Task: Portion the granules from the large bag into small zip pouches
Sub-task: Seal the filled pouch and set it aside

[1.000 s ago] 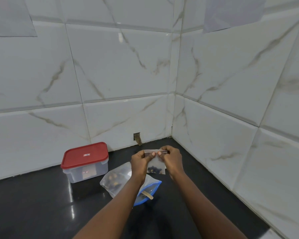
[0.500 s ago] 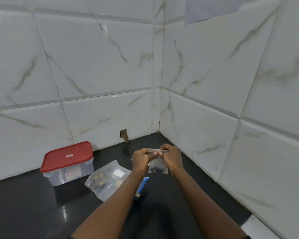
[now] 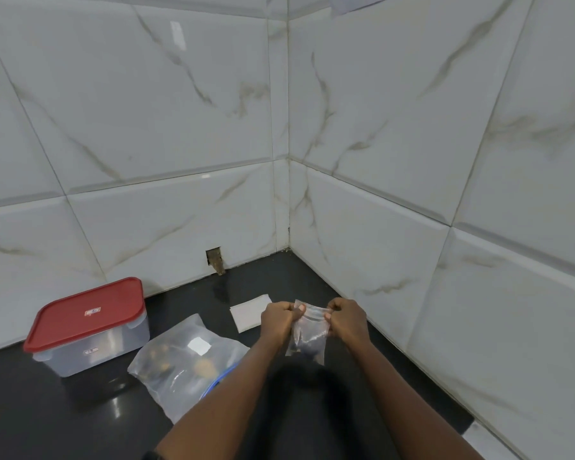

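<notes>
Across the corner, marbled white wall tiles [image 3: 146,111] are met by a dark glossy tabletop [image 3: 47,419], and on it, to the left, a clear container [image 3: 90,346] with a red lid [image 3: 87,313] is set close to the wall. Just right of it the large bag [image 3: 186,360] is laid flat; brownish contents can be made out through the film, with a blue edge [image 3: 219,380] at the near end. Farther back, a flat white stack [image 3: 249,312] is seen; whether it is spare pouches or paper cannot be told. Right of the large bag and apart from it, a small zip pouch [image 3: 307,336] is held up above the tabletop, dark granules [image 3: 307,347] gathered low inside.

Sealing is judged to be the step in hand, and trouble could be caused by uneven pressure: a gap might be left in the zip and granules lost once the pouch is laid down. Were the film tugged apart rather than squeezed, the mouth could be pulled open.

The top strip [image 3: 312,313] is pinched at one end by the left grip [image 3: 278,318] and at the other by the right grip [image 3: 346,318] — fingers curled, thumbs pressed onto the zip line — so the pouch is hung below and between the two.
</notes>
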The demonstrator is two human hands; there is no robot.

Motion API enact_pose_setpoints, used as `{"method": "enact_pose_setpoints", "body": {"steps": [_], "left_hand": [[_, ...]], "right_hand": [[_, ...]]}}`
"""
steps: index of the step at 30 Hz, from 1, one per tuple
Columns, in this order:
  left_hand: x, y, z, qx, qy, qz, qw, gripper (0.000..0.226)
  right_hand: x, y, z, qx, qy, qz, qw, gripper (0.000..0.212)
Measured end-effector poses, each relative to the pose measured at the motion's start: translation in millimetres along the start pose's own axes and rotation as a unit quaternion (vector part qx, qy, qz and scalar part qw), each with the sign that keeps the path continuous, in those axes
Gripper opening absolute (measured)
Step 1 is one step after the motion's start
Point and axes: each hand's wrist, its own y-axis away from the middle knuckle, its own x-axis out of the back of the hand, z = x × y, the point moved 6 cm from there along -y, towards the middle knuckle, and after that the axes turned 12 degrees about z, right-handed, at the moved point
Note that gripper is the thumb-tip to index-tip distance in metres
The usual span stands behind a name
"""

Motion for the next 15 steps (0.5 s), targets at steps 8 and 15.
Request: {"method": "enact_pose_setpoints", "body": {"steps": [8,15], "left_hand": [[-33,-26,-12,0.016,-0.048,0.036,0.998,0.010],[-58,-52,-22,-0.023,-0.183,-0.017,0.983,0.018]], "right_hand": [[-17,-35,41,-0.063,0.064,0.002,0.996,0.020],[-36,-60,65,-0.098,0.108,-0.010,0.989,0.012]]}}
